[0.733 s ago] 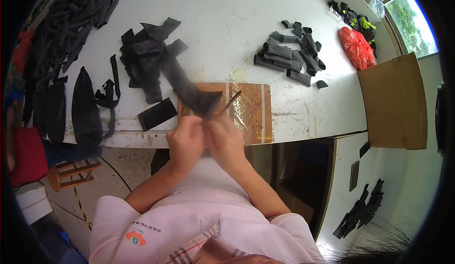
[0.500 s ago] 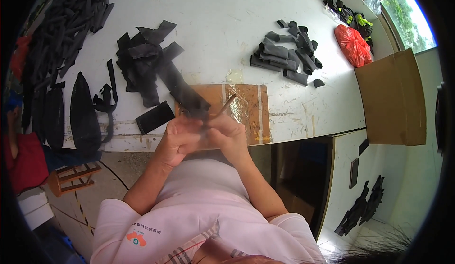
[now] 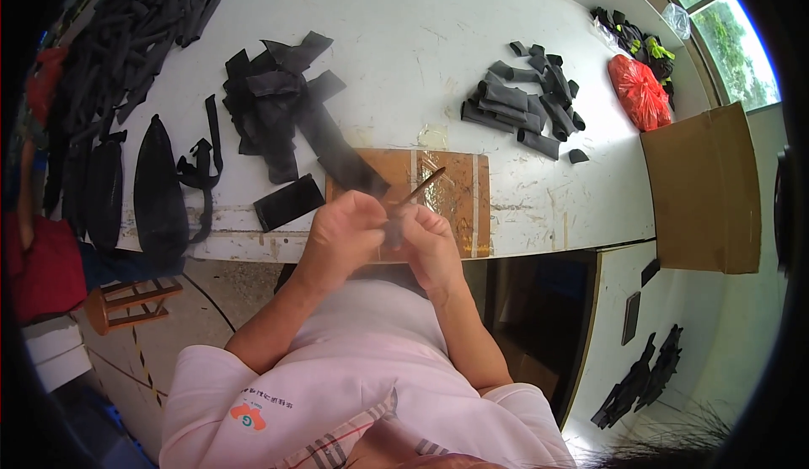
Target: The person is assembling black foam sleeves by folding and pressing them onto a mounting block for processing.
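My left hand (image 3: 345,229) grips the near end of a long black strip (image 3: 337,153) that slants up and away to the left over the table. My right hand (image 3: 430,237) is closed around a thin brown stick-like tool (image 3: 421,187), its tip pointing up to the right. Both hands meet over the near edge of a brown board (image 3: 459,191) lying on the white table (image 3: 404,56). Where strip and tool meet is hidden by my fingers.
A heap of black strips (image 3: 274,98) lies left of the board, with one flat black piece (image 3: 288,202) near the edge. Folded dark grey pieces (image 3: 527,107) sit at right. Long black pieces (image 3: 126,56) cover the far left. A cardboard box (image 3: 704,191), red bag (image 3: 638,91) and wooden stool (image 3: 126,300) stand around.
My hands have drawn slightly toward me and lower, bringing the black strip's near end with them. The tool stays in my right hand, still angled up to the right.
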Available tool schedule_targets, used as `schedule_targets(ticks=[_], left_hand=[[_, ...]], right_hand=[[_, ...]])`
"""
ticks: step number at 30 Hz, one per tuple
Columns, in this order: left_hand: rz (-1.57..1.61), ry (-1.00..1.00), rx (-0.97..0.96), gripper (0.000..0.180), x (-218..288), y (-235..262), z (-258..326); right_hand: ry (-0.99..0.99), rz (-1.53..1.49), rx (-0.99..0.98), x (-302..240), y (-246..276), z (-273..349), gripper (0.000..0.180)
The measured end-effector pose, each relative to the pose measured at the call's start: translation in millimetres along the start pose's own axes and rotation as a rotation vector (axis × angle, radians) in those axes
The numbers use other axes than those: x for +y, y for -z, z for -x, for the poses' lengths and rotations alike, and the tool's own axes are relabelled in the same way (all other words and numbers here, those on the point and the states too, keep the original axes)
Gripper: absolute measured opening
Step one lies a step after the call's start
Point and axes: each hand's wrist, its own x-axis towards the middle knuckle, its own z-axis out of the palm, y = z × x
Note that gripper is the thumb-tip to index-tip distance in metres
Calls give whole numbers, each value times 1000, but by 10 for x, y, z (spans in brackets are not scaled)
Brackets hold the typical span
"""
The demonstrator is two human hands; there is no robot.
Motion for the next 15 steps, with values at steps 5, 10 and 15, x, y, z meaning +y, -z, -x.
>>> schedule_targets(ticks=[5,10,15], left_hand=[[252,149,-290,31,274,-137,158],[-585,-588,84,12,-18,-225,55],[-196,-291,111,7,447,-446,21]], right_hand=[[7,-150,-128,-192,-176,170,10],[673,698,11,-387,-314,233,12],[732,953,90,-796,-587,257,13]])
